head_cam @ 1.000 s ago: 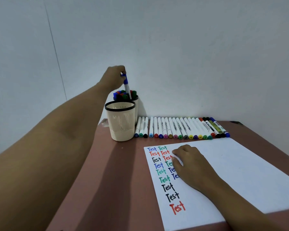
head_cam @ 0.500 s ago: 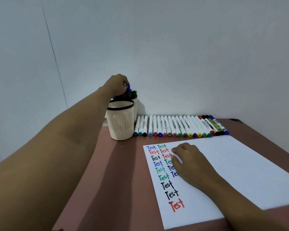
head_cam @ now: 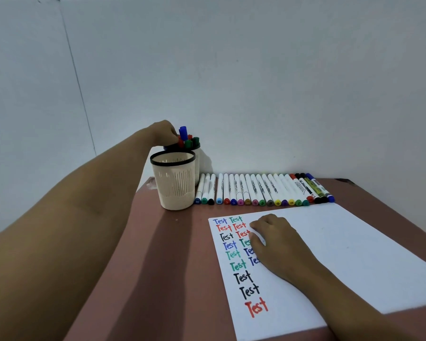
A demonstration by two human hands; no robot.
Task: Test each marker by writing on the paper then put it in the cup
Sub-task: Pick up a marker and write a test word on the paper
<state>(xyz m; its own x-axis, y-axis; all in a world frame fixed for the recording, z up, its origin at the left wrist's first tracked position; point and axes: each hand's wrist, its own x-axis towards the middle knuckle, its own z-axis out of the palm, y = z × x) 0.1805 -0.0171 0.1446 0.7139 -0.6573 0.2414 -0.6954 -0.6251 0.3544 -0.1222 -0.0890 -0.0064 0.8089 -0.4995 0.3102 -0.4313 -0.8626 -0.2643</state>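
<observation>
Left of centre, left hand [head_cam: 164, 134] sits by blue marker [head_cam: 183, 132] in rear cup [head_cam: 197, 163], grip unclear; right hand [head_cam: 276, 244] rests slack on paper [head_cam: 354, 254].

We see a reddish-brown table [head_cam: 172, 254] set against a plain pale wall [head_cam: 280, 82]. A thin dark seam [head_cam: 76, 77] runs slantwise down the left part of the wall. At the table's far left corner we notice a small whitish chip [head_cam: 150, 184] in the edge. Near that corner a cream slotted holder [head_cam: 175, 188] with a black rim stands upright. At the far right corner there is a small dark patch [head_cam: 343, 180]; we cannot tell what it is.
</observation>
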